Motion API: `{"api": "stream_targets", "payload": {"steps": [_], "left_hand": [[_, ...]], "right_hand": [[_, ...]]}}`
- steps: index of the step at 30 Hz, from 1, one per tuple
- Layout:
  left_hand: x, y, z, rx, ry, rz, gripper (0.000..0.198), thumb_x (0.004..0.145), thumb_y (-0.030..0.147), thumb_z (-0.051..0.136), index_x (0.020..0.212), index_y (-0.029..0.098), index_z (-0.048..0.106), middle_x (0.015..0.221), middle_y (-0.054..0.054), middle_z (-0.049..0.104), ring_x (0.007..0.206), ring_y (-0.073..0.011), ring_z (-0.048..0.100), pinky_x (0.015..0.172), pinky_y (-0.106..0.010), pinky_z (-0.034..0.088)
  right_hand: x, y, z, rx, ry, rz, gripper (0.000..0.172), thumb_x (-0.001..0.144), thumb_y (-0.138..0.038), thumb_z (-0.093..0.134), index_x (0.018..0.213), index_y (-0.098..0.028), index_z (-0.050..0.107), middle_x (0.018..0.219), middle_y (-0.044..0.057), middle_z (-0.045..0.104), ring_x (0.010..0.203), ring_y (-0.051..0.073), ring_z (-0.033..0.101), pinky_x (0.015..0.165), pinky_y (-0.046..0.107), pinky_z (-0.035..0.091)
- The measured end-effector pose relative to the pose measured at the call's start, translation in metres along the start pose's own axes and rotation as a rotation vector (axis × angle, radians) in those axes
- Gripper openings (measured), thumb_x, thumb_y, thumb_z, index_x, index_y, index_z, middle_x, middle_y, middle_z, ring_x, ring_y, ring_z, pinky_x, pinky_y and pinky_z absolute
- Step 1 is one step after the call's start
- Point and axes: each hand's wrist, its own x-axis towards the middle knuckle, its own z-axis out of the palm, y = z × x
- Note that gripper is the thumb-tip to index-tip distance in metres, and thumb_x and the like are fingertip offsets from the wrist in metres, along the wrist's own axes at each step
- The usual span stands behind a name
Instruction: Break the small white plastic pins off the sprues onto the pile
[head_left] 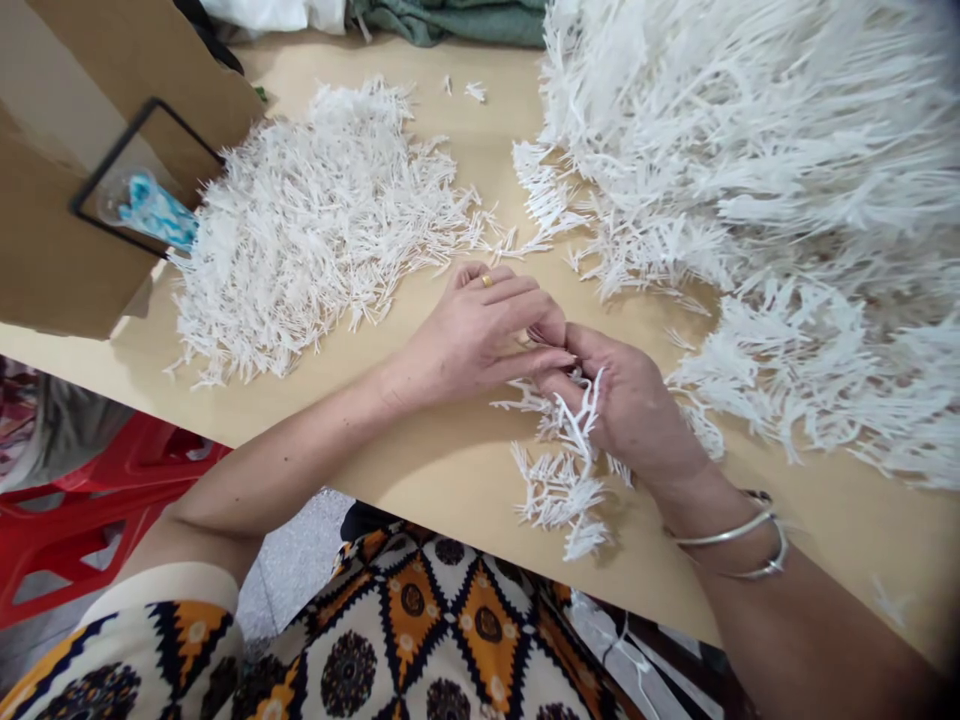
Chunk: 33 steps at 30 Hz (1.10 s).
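My left hand, with a gold ring, meets my right hand over the table, fingertips pinched together. A white branched plastic piece hangs from the fingers of my right hand. The fingers of my left hand are bent at the same spot; whether they grip the piece is hidden. Just below lies a small cluster of white pieces. A pile of short white pieces sits at the left, and a larger heap of longer white strands fills the right.
At the left stands a cardboard box with a black wire frame and a clear cup beside it. Green cloth lies at the back. Red stools are below the table.
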Motion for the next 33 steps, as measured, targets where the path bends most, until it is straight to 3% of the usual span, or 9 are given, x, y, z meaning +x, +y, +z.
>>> {"api": "stream_targets", "payload": {"steps": [3, 8, 12, 20, 23, 27, 29, 33], "left_hand": [[0.0, -0.005, -0.004, -0.065, -0.047, -0.02, 0.03, 0.102, 0.052, 0.061, 0.096, 0.023, 0.068, 0.091, 0.002, 0.077, 0.088, -0.0129, 0.07, 0.095, -0.035, 0.043], [-0.002, -0.013, -0.007, -0.183, 0.004, -0.105, 0.033, 0.103, 0.05, 0.058, 0.093, 0.02, 0.065, 0.089, -0.001, 0.075, 0.082, -0.0118, 0.068, 0.079, -0.029, 0.05], [-0.004, -0.019, -0.002, -0.21, 0.004, -0.172, 0.027, 0.104, 0.045, 0.058, 0.095, 0.02, 0.062, 0.087, -0.001, 0.072, 0.077, -0.0105, 0.065, 0.07, -0.025, 0.048], [0.0, -0.01, 0.024, 0.23, 0.002, -0.164, 0.021, 0.11, 0.032, 0.044, 0.096, 0.021, 0.057, 0.093, -0.001, 0.071, 0.088, -0.017, 0.062, 0.095, -0.04, 0.038], [-0.001, -0.023, 0.021, 0.35, 0.083, -0.228, 0.021, 0.109, 0.026, 0.04, 0.094, 0.023, 0.054, 0.091, -0.001, 0.071, 0.088, -0.0188, 0.061, 0.097, -0.044, 0.035], [-0.003, -0.047, -0.003, 0.378, 0.296, -0.399, 0.01, 0.104, 0.03, 0.051, 0.094, 0.027, 0.052, 0.09, 0.0, 0.069, 0.084, -0.0201, 0.06, 0.093, -0.047, 0.035], [-0.003, -0.052, -0.013, 0.388, 0.37, -0.426, 0.008, 0.104, 0.033, 0.051, 0.097, 0.028, 0.053, 0.093, 0.001, 0.068, 0.085, -0.0209, 0.061, 0.096, -0.048, 0.033], [-0.003, -0.051, -0.019, 0.466, 0.472, -0.464, 0.012, 0.106, 0.043, 0.05, 0.108, 0.035, 0.059, 0.115, -0.002, 0.067, 0.109, -0.0251, 0.057, 0.097, -0.052, 0.032]], "right_hand": [[0.0, -0.003, 0.001, -0.015, 0.01, 0.008, 0.02, 0.089, -0.021, 0.064, 0.074, -0.022, 0.05, 0.065, -0.005, 0.043, 0.059, 0.009, 0.038, 0.056, 0.025, 0.035], [-0.002, -0.001, -0.001, 0.061, 0.082, 0.042, 0.018, 0.095, -0.03, 0.066, 0.082, -0.021, 0.057, 0.069, -0.004, 0.047, 0.06, 0.01, 0.04, 0.056, 0.027, 0.034], [-0.002, 0.002, -0.006, 0.051, 0.033, 0.037, 0.021, 0.099, -0.035, 0.063, 0.084, -0.023, 0.056, 0.07, -0.003, 0.045, 0.06, 0.011, 0.038, 0.056, 0.029, 0.033], [0.003, 0.001, -0.012, 0.063, 0.019, 0.054, 0.017, 0.096, -0.028, 0.061, 0.082, -0.021, 0.056, 0.066, -0.004, 0.044, 0.058, 0.01, 0.037, 0.055, 0.03, 0.029], [0.0, 0.002, -0.011, 0.066, -0.016, 0.061, 0.018, 0.098, -0.03, 0.061, 0.083, -0.021, 0.057, 0.068, -0.004, 0.046, 0.06, 0.011, 0.039, 0.055, 0.03, 0.03], [-0.002, 0.003, -0.011, 0.089, -0.069, 0.04, 0.022, 0.098, -0.034, 0.062, 0.082, -0.022, 0.055, 0.068, -0.004, 0.043, 0.058, 0.01, 0.036, 0.053, 0.029, 0.028], [0.001, 0.005, -0.012, 0.106, 0.002, 0.044, 0.022, 0.097, -0.034, 0.064, 0.082, -0.022, 0.054, 0.067, -0.004, 0.042, 0.056, 0.01, 0.035, 0.051, 0.029, 0.026], [0.005, 0.01, -0.017, 0.133, 0.137, 0.09, 0.024, 0.096, -0.037, 0.067, 0.082, -0.024, 0.052, 0.066, -0.004, 0.041, 0.054, 0.011, 0.034, 0.049, 0.029, 0.024]]}}
